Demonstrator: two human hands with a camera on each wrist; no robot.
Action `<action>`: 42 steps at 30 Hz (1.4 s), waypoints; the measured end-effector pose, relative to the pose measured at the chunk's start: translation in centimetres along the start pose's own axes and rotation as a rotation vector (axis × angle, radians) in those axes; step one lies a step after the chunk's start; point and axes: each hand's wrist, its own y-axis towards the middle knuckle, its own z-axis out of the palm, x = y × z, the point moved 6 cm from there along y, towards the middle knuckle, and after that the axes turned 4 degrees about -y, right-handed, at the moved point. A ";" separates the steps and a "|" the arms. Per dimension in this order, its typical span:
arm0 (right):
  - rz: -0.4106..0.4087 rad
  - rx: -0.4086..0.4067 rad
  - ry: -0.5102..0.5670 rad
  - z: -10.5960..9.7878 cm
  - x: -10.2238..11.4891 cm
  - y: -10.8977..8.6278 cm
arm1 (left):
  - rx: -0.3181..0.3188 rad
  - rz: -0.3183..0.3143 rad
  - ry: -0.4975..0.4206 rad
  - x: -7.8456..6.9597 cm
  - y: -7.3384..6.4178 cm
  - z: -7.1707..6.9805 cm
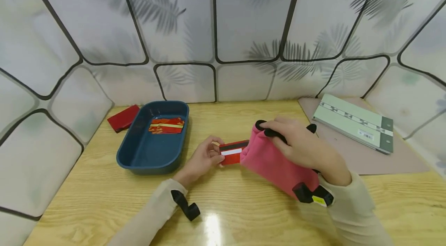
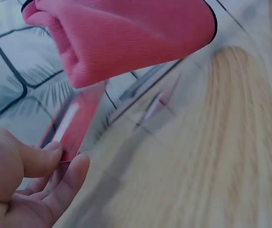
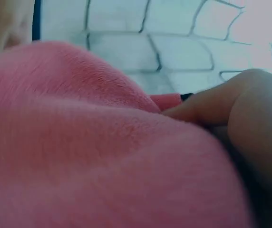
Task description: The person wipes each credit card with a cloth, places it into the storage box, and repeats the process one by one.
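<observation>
"two hands at work; how far along?"

"midway, i'd judge. the left hand [image 1: 203, 156] pinches the red card [image 1: 231, 152]; its far end is hidden by the pink cloth [image 1: 270, 164], which the right hand [image 1: 299, 144] grips near the black edge."

"so what's done?"

"maybe the gold-banded red piece [image 1: 167, 125], lying in the blue tray [image 1: 148, 156]. the card looks unfinished: it's above the table [image 1: 251, 215], its end inside the cloth or behind it, i can't tell."
</observation>
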 end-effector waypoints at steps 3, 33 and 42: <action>-0.050 0.043 0.074 0.0 1.3 0.1 | -0.031 -0.029 -0.098 -1.2 0.1 0.1; -0.047 0.162 -0.002 4.7 0.9 1.0 | 0.086 -0.096 -0.103 -6.5 -1.7 3.2; 0.056 0.148 -0.026 3.5 0.0 0.4 | 0.021 -0.057 -0.023 -7.7 -1.7 3.2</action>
